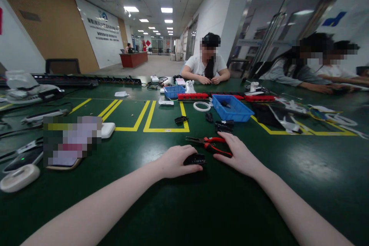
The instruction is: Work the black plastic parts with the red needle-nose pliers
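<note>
My left hand (178, 162) is closed on a small black plastic part (195, 159), its thumb below and fingers above, low over the green table. Just to the right lie red-and-black long-nose pliers (210, 145), jaws pointing left. The fingers and thumb of my right hand (240, 154) are around the ends of the pliers' handles. Beyond the pliers are more black plastic parts: one (224, 126) near my right fingertips, one (209, 117) farther back and one (181, 120) inside a yellow-taped outline.
A blue bin (233, 110) holds a dark item. Behind it are red strips (193, 96) and a smaller blue bin (174, 92). A phone (76, 142) and a white case (107, 130) lie left. Co-workers sit across and at the right; cables (331, 117) lie right.
</note>
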`<state>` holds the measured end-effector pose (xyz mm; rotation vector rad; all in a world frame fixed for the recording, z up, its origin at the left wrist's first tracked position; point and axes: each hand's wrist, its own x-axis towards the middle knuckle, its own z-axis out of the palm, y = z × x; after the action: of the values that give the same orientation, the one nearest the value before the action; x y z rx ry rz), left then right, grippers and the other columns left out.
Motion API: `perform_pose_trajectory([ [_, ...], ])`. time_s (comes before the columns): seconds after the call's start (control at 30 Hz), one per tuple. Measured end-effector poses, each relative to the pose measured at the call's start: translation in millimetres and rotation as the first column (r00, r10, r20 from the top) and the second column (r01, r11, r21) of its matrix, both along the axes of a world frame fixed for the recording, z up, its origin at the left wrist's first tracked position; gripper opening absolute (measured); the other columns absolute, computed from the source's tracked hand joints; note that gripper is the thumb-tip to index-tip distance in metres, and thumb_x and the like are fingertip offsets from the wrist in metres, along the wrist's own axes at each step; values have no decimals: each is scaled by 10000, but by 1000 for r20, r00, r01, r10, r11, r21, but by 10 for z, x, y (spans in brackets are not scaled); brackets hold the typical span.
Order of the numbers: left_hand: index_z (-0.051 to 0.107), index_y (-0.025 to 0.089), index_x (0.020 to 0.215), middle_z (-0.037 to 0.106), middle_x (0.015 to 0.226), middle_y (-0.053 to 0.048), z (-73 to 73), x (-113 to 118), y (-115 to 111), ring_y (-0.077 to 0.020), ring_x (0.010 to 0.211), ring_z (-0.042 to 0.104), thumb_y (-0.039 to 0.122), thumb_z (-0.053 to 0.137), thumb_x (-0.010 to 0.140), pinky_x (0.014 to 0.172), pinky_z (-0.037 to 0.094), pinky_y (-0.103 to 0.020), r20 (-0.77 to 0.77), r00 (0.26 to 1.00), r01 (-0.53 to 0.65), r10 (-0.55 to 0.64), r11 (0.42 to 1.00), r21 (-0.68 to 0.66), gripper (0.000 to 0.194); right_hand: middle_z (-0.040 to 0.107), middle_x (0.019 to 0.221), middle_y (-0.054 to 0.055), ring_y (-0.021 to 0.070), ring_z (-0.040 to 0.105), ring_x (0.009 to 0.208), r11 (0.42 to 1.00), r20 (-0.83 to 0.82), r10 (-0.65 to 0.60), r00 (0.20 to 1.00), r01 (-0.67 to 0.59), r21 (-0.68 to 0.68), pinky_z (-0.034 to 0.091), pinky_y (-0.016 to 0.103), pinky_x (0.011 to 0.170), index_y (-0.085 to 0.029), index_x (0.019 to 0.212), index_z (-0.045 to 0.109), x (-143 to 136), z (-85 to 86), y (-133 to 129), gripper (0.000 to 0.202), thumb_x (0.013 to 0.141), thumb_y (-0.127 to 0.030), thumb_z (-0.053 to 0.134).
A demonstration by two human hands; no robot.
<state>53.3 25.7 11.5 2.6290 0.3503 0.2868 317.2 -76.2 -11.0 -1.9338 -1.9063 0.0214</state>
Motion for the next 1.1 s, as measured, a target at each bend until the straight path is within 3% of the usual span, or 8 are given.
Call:
perform_pose_trajectory([
  [0.17, 565, 206, 1211, 621, 1154, -62, -24, -4, -2, -230, 970, 631, 477, 577, 914, 820, 495, -342, 68, 997, -27, 25, 999, 20, 403, 493, 1409, 146, 305, 445, 1315, 996, 12, 88, 996, -89, 11, 354, 530, 1088, -213, 1370, 447, -168, 40, 16, 592, 871, -508, 570],
  [0.5, 558, 204, 1277, 575, 1177, -88, -62, 16, -14, -260, 1066, 559, 499, 574, 904, 941, 455, -401, 65, 997, -40, 33, 993, 110, 477, 511, 1379, 129, 284, 449, 1309, 998, -26, 60, 998, -60, -18, 364, 504, 1085, -226, 1333, 486, -194, 82, 3, 518, 894, -496, 536],
  [1.1, 582, 237, 1194, 585, 1161, -52, -86, 51, -100, -257, 1035, 543, 455, 623, 856, 904, 437, -406, 51, 993, -114, 107, 979, 168, 405, 578, 1270, 115, 289, 533, 1194, 996, 36, 69, 997, -66, -63, 443, 469, 999, -231, 1329, 505, -251, 235, -109, 516, 859, -421, 605],
])
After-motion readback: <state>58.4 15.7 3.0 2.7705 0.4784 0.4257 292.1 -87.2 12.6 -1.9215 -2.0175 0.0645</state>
